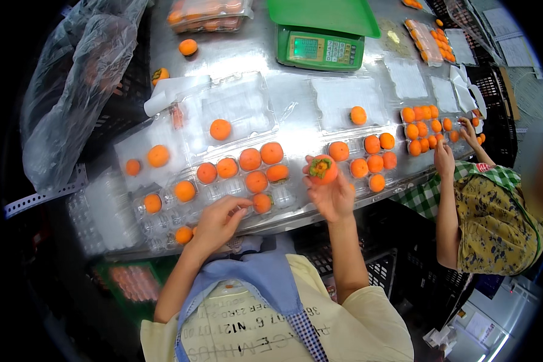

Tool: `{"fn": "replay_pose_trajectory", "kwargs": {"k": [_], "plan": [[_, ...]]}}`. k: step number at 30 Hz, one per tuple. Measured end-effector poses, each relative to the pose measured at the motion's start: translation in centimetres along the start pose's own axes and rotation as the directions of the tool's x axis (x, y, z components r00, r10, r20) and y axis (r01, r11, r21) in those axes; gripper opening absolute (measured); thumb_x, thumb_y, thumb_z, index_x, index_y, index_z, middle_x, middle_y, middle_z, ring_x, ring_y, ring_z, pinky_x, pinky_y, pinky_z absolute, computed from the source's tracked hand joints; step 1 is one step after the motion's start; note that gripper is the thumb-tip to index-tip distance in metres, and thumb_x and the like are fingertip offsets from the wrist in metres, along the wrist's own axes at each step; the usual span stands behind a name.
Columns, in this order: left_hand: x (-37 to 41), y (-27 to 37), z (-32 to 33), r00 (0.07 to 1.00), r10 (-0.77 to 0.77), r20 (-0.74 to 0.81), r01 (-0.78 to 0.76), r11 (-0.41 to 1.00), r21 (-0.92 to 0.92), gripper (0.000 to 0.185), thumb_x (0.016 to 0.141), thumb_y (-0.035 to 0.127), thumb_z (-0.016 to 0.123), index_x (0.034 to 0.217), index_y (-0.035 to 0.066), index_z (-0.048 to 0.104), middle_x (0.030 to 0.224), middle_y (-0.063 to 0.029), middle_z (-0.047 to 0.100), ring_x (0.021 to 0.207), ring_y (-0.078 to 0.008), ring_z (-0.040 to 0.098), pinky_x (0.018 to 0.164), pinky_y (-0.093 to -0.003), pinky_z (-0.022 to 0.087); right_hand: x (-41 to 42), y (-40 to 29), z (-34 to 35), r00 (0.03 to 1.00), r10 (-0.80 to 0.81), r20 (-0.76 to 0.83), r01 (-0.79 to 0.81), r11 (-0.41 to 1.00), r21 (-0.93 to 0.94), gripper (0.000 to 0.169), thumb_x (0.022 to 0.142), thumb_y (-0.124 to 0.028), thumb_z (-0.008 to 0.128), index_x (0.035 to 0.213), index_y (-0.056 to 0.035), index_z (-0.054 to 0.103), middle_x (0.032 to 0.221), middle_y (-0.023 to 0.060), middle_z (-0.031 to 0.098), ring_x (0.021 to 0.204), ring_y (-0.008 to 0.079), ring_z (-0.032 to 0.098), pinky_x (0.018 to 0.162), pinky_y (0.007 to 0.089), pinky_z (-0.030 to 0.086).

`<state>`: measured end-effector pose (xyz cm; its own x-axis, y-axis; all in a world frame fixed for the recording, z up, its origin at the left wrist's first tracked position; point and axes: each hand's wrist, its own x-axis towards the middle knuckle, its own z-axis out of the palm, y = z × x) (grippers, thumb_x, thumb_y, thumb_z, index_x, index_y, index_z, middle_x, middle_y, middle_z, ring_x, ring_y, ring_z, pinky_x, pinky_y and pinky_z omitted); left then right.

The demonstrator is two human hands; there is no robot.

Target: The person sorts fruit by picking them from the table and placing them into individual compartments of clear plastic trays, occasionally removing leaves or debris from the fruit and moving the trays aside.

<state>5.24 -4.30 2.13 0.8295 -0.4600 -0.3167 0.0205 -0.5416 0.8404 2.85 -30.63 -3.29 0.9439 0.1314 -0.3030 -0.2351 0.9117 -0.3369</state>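
My right hand (pixel 330 194) holds a persimmon (pixel 322 169) with its green calyx facing up, above the gap between two clear plastic trays. My left hand (pixel 221 219) is over the front of the middle tray (pixel 228 186), its fingertips beside a persimmon (pixel 262 203) in the front row; whether they touch it I cannot tell. Several persimmons sit in that tray's cups, and some cups hold none. Another tray of persimmons (pixel 359 167) lies to the right, and one with few fruits (pixel 163 219) to the left.
A green digital scale (pixel 323 47) stands at the back. Filled packs (pixel 208 16) are stacked back left, near a plastic-draped crate (pixel 86 81). Empty tray stacks (pixel 106 212) lie at left. At right, a co-worker's hands (pixel 444 158) are at another tray. The metal table's edge (pixel 294 221) runs before me.
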Motion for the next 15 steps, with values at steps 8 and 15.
{"fn": "replay_pose_trajectory", "kwargs": {"k": [8,15], "plan": [[0.2,1.2,-0.4,1.000,-0.018,-0.011,0.018,0.998,-0.052,0.018,0.087,0.008,0.060,0.104,0.006,0.064,0.098,-0.0089,0.065,0.079,-0.0209,0.064,0.068,-0.0292,0.051,0.2,3.2,0.3,0.950,0.197,0.244,-0.280,0.884,0.375,0.060,0.095,-0.046,0.041,0.130,0.0031,0.042,0.112,0.0149,0.050,0.080,0.0169,0.047,0.062,0.0239,0.042],[1.2,2.7,-0.9,0.999,-0.019,-0.045,0.013,0.991,-0.130,0.020,0.088,0.007,0.059,0.107,0.003,0.062,0.095,-0.0097,0.064,0.082,-0.0171,0.063,0.072,-0.0270,0.050,0.6,4.0,2.8,0.907,0.372,0.197,-0.420,0.813,0.402,0.065,0.096,-0.051,0.031,0.120,0.0070,0.048,0.095,0.0108,0.050,0.062,0.0114,0.042,0.044,0.0187,0.036]]}}
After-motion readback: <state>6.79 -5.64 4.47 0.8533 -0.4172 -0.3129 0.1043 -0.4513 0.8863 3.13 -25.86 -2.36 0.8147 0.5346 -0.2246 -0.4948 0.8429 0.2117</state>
